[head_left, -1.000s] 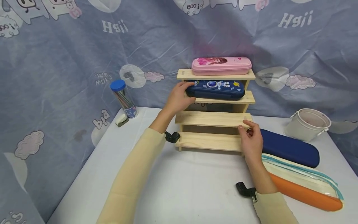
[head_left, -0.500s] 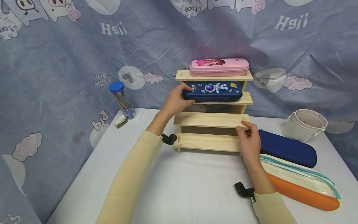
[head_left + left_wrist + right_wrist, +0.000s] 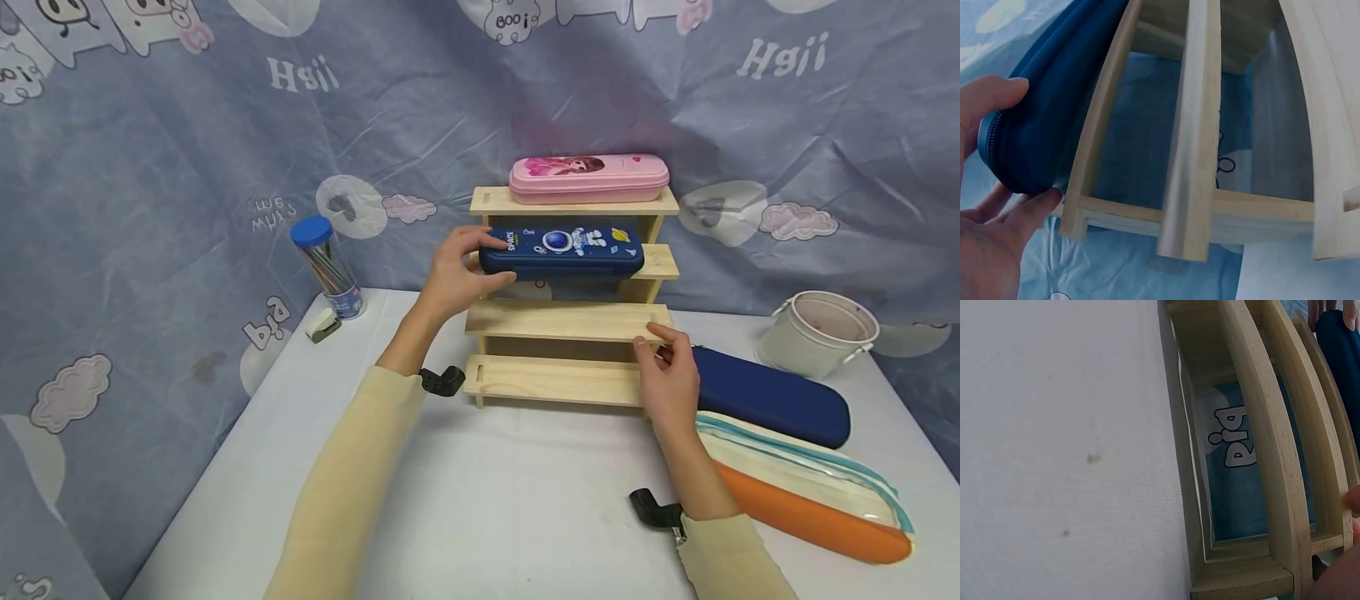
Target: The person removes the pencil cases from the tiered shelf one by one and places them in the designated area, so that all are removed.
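In the head view a navy pencil case with an astronaut print is at the second shelf from the top of a stepped wooden rack. My left hand grips its left end, thumb along the front and fingers over the top and end. The left wrist view shows the case's zipped end between thumb and fingers, tilted close over the shelf edge. My right hand holds the rack at the right end of the third shelf down, its index finger on the board. A pink pencil case lies on the top shelf.
Right of the rack lie a plain navy case and an orange and cream pouch. Behind them stands a white bucket. At the left back are a blue-lidded jar of sticks and a small stapler. Curtains hang behind.
My left hand has drawn the astronaut pencil case forward and left, over the front edge of its shelf. The right hand stays at the same spot on the rack.
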A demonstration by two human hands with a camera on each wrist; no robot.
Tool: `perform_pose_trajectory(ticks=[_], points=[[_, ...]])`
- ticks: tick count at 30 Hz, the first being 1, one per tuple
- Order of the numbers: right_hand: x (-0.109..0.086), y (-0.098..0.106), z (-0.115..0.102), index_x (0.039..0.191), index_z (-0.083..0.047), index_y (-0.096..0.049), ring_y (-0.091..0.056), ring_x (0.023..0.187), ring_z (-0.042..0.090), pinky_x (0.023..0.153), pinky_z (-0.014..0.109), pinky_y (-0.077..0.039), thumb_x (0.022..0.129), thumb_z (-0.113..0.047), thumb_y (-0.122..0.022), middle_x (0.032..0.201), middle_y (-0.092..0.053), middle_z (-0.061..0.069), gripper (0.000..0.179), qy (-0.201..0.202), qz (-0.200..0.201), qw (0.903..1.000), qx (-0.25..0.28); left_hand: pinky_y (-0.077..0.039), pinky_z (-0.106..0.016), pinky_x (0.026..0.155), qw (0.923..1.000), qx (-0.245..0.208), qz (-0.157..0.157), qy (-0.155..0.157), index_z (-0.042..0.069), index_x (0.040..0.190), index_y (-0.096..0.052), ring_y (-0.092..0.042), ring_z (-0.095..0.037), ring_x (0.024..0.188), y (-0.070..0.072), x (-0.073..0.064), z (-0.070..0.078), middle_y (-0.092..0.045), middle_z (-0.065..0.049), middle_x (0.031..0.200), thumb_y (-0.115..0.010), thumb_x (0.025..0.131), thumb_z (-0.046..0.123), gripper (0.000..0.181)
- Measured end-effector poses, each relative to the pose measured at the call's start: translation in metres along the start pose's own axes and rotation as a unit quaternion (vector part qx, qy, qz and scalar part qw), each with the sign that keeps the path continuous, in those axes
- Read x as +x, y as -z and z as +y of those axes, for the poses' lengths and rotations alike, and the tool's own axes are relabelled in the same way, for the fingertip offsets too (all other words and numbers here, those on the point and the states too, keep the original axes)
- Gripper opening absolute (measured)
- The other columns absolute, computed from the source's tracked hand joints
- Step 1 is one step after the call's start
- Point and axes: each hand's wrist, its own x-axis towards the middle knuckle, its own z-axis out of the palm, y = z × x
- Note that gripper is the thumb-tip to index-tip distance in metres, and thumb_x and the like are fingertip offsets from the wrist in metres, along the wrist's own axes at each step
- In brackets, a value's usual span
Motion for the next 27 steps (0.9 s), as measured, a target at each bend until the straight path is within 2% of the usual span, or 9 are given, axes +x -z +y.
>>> perform_pose_trajectory(ticks=[7,15,22,27], points=[[0.001,0.001,-0.001,0.132,-0.029,-0.055,-0.051,0.111,0.019,0.094,0.037,-0.041,0.094,-0.046,-0.057,0.127,-0.054,0.003,0.042,-0.003,-0.001,1.0,0.001,-0.05,-0.032,0.09,0.9998,0.014,0.014,-0.001,0.017,0.104,-0.073,-0.05,-0.015,0.117,0.007,-0.013,-0.002,-0.051,-0.001,0.129,-0.087,0.072,0.021,0.035],[0.0,0.002,-0.001,0.132,-0.028,-0.054,-0.05,0.111,0.018,0.094,0.037,-0.04,0.094,-0.046,-0.057,0.13,-0.052,0.001,0.042,-0.003,-0.003,1.0,0.001,-0.049,-0.036,0.091,0.9998,-0.003,0.019,0.008,0.013,0.107,-0.073,-0.047,-0.019,0.121,0.016,-0.025,-0.001,-0.052,-0.001,0.132,-0.087,0.072,0.019,0.038],[0.0,0.003,0.0,0.132,-0.027,-0.055,-0.051,0.11,0.019,0.093,0.037,-0.04,0.094,-0.046,-0.057,0.129,-0.053,0.003,0.043,0.002,-0.001,1.0,-0.002,-0.049,-0.041,0.092,0.9996,0.0,0.027,0.008,0.0,0.108,-0.07,-0.047,-0.025,0.122,0.03,-0.044,0.032,-0.05,-0.017,0.133,-0.082,0.075,0.005,0.036],[-0.001,0.002,0.001,0.133,-0.027,-0.054,-0.051,0.111,0.019,0.093,0.037,-0.04,0.094,-0.046,-0.057,0.13,-0.053,0.002,0.043,0.007,-0.007,1.0,-0.001,-0.049,-0.044,0.092,0.9993,-0.005,0.034,-0.014,-0.002,0.109,-0.069,-0.048,-0.028,0.121,0.041,-0.053,0.031,-0.049,-0.021,0.132,-0.082,0.075,0.004,0.037]])
